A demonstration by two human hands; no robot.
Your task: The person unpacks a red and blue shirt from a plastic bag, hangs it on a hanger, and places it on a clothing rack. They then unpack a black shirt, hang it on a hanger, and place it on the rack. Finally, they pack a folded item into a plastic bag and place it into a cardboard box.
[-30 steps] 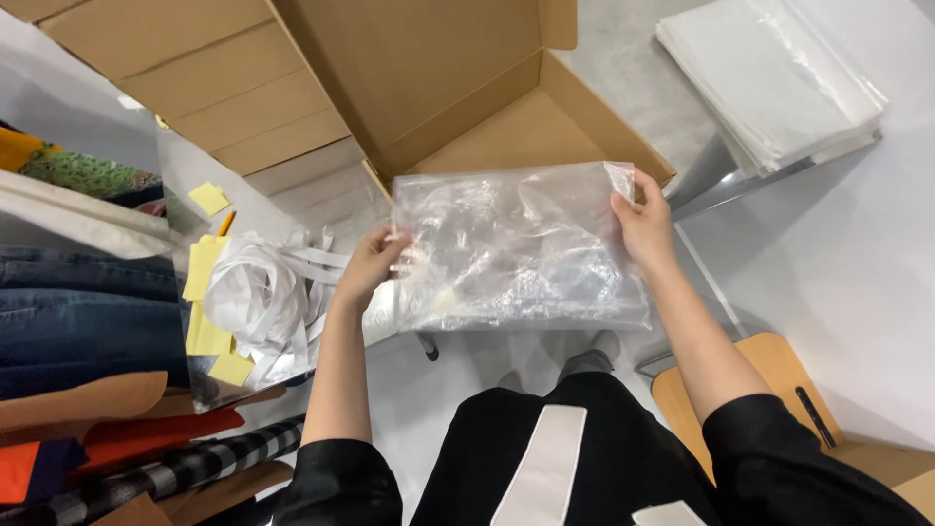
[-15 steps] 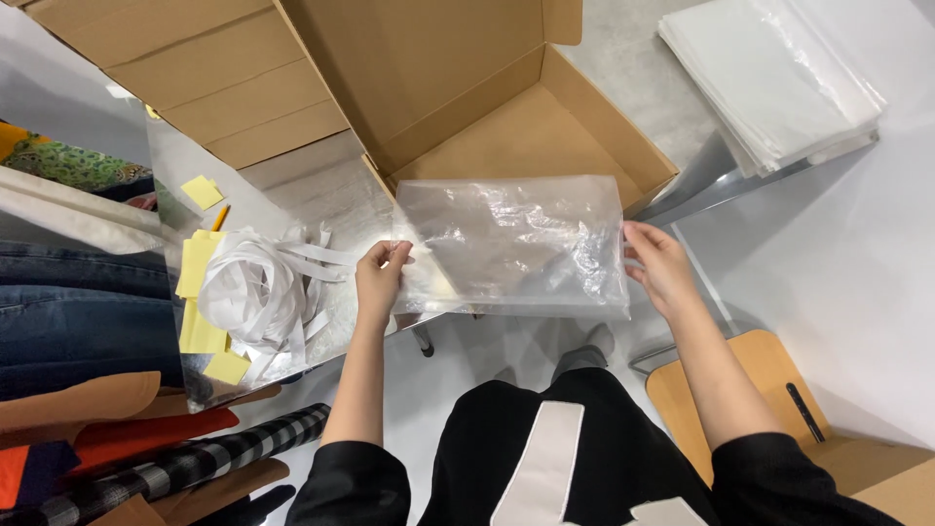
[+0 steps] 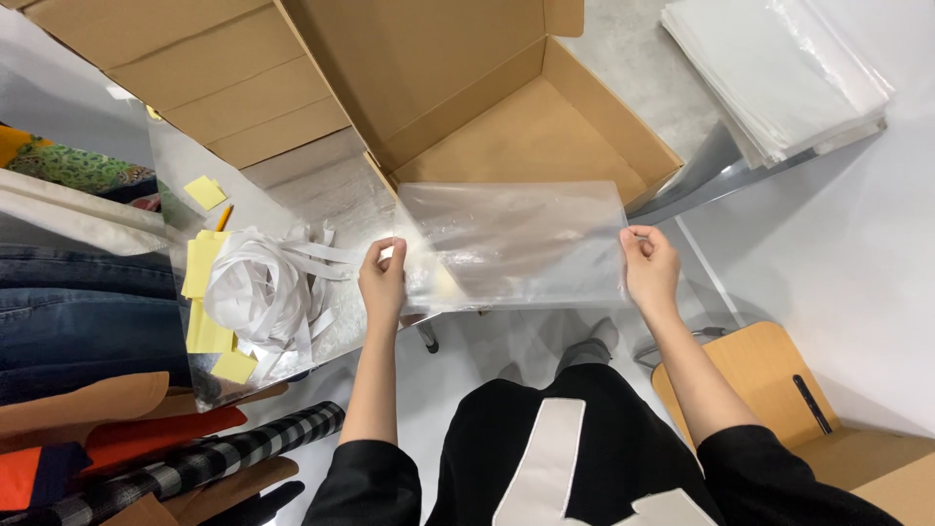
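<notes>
At the far left edge lies a stack of folded garments (image 3: 68, 321): blue denim, an orange piece, and a black-and-white checked cloth at the near corner. Just right of them, on the shiny counter (image 3: 331, 195), several yellow paper slips (image 3: 202, 268) lie beside a loose tangle of white paper strips (image 3: 263, 287). Farther off, a closed cardboard box (image 3: 185, 78) sits on the left.

The left hand (image 3: 383, 282) is closed in a pinch on the left edge of a clear plastic bag (image 3: 521, 244), thumb on top and fingers curled beneath. The bag is held flat and stretched wide between the two hands, above the near edge of an open cardboard box (image 3: 526, 136) whose brown floor shows through the film. The bag looks empty, though glare on the plastic makes that hard to confirm.

The right hand (image 3: 651, 268) grips the bag's right edge in the same way, fingers shut on the film near its upper right corner. Both forearms reach up from black sleeves, and the person wears a black top with white panels.

Right of the open box, a grey metal bar (image 3: 701, 180) slants across the pale floor. At the far right corner sits a pile of flat clear bags (image 3: 779, 68). Near the right, a tan wooden seat (image 3: 769, 380) stands beside the person's right arm.
</notes>
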